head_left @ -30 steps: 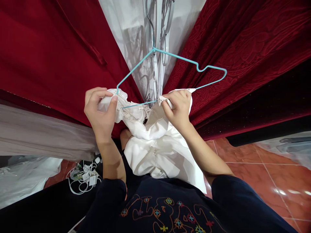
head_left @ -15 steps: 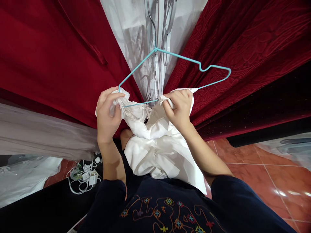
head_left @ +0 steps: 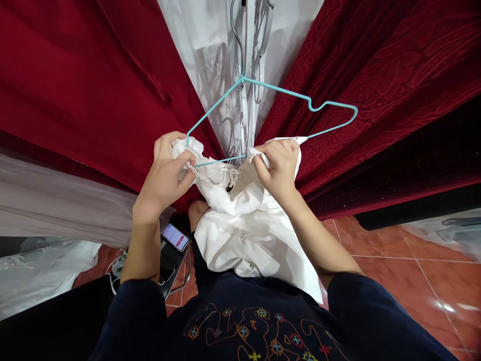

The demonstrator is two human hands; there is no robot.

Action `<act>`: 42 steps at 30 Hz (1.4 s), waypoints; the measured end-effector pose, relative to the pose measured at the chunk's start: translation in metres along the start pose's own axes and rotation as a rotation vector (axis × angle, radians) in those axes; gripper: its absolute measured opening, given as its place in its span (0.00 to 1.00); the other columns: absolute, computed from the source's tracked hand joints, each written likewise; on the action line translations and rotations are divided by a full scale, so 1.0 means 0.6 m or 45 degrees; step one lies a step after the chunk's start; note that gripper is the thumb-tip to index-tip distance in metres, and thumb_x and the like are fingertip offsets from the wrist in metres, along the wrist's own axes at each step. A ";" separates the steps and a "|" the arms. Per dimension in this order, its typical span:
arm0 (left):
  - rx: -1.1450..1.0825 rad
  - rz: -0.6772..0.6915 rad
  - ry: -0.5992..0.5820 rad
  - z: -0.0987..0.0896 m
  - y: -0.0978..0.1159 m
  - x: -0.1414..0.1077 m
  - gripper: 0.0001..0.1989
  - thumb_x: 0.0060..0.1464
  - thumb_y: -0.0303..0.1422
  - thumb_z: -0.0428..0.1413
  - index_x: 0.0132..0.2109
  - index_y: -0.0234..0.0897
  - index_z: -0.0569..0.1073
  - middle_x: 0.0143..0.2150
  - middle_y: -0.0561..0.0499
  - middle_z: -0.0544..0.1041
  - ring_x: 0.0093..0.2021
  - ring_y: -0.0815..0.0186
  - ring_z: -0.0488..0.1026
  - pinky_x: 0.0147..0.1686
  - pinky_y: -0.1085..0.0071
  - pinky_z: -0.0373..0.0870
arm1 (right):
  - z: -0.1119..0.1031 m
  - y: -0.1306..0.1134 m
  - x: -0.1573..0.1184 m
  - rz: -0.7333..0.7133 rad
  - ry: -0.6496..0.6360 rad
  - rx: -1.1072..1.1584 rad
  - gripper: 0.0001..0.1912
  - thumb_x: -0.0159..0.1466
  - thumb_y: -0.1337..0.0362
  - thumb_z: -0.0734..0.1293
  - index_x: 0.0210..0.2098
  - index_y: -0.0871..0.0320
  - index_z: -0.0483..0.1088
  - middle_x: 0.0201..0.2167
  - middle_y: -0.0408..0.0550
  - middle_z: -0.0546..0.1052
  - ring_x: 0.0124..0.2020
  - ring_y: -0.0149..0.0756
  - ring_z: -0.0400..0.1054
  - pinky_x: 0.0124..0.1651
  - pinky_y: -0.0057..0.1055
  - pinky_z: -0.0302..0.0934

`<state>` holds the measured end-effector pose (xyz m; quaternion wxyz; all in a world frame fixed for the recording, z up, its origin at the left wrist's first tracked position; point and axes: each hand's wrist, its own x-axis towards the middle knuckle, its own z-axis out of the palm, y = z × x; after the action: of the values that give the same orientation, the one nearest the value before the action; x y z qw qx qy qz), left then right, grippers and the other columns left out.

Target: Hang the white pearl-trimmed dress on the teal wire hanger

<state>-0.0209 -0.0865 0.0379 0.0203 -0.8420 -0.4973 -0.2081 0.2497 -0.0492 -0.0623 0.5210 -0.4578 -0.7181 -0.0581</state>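
A white dress (head_left: 240, 240) with pearl trim along its neckline hangs in front of my body. Its upper edges are on a light-blue clothes hanger (head_left: 276, 87), whose metal hook points up and away from me. My left hand (head_left: 165, 168) is closed on the dress's left shoulder, around the hanger's left end. On the other side, my right hand (head_left: 278, 163) grips the fabric by the lower bar. The hanger's right end, with its notch, sticks out bare beyond the cloth. Fingertips under the fabric are hidden.
Dark red curtains (head_left: 93, 90) hang on both sides, with a white metal rack post (head_left: 248, 45) between them. A phone (head_left: 175, 237) lies on a black surface at lower left, near white cables. Red tiles (head_left: 394, 271) cover the floor.
My left forearm has swung outward to the left, uncovering the phone. My left fingers have shifted slightly right with the hanger's left end. My right hand keeps its hold.
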 end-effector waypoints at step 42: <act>-0.268 -0.077 0.069 0.135 0.105 0.046 0.27 0.67 0.21 0.44 0.65 0.42 0.75 0.49 0.49 0.83 0.44 0.58 0.72 0.48 0.59 0.63 | -0.152 0.230 0.045 0.487 0.793 0.164 0.11 0.57 0.76 0.71 0.29 0.57 0.67 0.27 0.45 0.71 0.26 0.26 0.63 0.30 0.33 0.53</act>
<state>0.0708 -0.0760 -0.0151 -0.0612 -0.8182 -0.4972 -0.2823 0.4113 -0.0049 -0.0538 0.7437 -0.5104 -0.4287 -0.0510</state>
